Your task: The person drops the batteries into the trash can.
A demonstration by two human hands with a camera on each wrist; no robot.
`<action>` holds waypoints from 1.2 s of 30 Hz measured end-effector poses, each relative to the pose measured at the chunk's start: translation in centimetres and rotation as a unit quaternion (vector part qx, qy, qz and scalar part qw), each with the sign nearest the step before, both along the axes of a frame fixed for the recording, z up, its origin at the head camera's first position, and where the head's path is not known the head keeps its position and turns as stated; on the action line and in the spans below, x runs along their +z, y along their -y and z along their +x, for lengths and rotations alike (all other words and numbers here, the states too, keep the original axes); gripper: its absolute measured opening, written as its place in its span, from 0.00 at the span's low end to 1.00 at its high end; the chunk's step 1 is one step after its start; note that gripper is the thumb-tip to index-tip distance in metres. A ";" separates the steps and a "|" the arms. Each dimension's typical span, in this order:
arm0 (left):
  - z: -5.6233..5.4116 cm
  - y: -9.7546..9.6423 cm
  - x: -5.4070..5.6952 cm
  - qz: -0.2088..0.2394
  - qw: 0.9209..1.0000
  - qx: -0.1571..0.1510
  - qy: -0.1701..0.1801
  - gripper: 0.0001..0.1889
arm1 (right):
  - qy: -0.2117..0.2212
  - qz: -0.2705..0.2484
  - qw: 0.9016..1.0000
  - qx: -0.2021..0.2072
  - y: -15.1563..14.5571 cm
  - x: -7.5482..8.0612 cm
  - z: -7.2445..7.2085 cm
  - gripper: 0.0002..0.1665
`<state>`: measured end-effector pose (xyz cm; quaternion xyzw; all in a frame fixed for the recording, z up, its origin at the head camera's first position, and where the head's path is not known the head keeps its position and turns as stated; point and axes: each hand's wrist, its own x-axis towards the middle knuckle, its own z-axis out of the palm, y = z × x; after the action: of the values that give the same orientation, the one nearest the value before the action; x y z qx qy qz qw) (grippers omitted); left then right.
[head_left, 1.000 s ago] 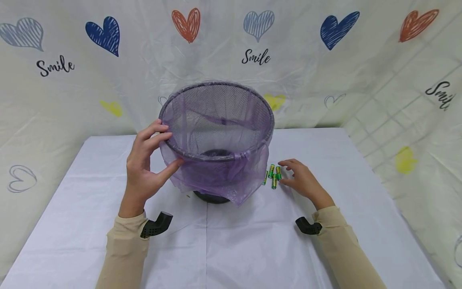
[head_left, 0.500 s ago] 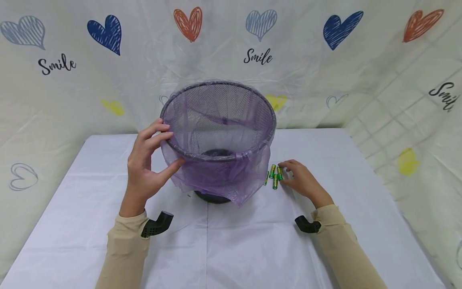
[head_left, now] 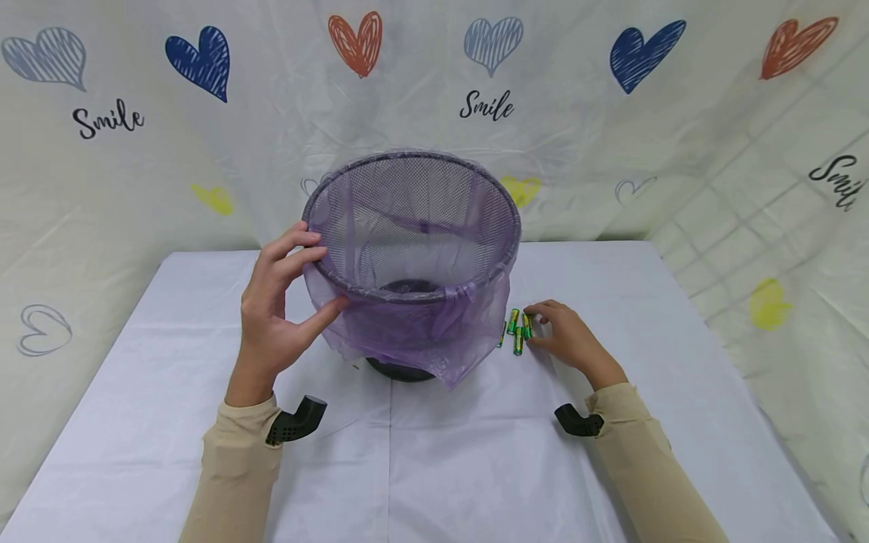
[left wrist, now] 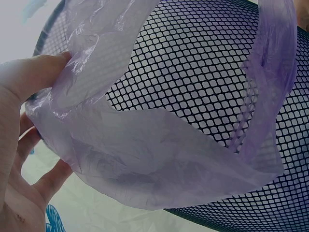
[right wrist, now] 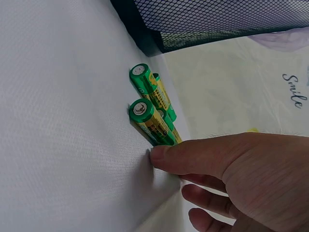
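A dark mesh wastebasket (head_left: pixel 407 226) stands on the white-covered table, lined with a thin purple bin bag (head_left: pixel 400 328) folded over its rim. My left hand (head_left: pixel 271 317) grips the rim at the left, thumb in front and fingers at the side; the left wrist view has the thumb on the bag (left wrist: pixel 145 159). Several green and gold batteries (right wrist: pixel 153 123) lie close together right of the basket. Beside them is my right hand (head_left: pixel 570 339), thumb and index finger apart around the nearest battery (head_left: pixel 526 326). In the right wrist view the thumb tip overlaps a battery's lower end.
The white tablecloth (head_left: pixel 475 467) runs under everything. Behind it hangs a pale sheet (head_left: pixel 421 113) printed with hearts and words. A tiny dark speck (head_left: pixel 356 366) lies left of the basket's base. Each wrist carries a black camera mount (head_left: pixel 299 422).
The head view has shifted very slightly, so the scene sits a little further right. Both hands, the basket and the batteries keep their places.
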<state>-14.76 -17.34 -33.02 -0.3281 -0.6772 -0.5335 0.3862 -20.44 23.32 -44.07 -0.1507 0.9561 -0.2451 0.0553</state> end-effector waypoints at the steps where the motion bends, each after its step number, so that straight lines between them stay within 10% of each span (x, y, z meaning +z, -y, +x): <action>1: 0.0 0.0 0.1 -0.001 1.000 0.000 -0.001 0.30 | 0.001 0.000 1.000 -0.001 0.0 0.0 0.0 0.31; 36: 0.1 0.2 -0.1 -0.003 1.000 -0.004 0.003 0.30 | -0.027 -0.031 0.999 -0.025 -0.4 1.4 1.5 0.32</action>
<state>-14.69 -17.50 -33.11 -0.3302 -0.6789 -0.5338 0.3810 -18.95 23.68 -42.71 -0.1347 0.9528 -0.2716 0.0186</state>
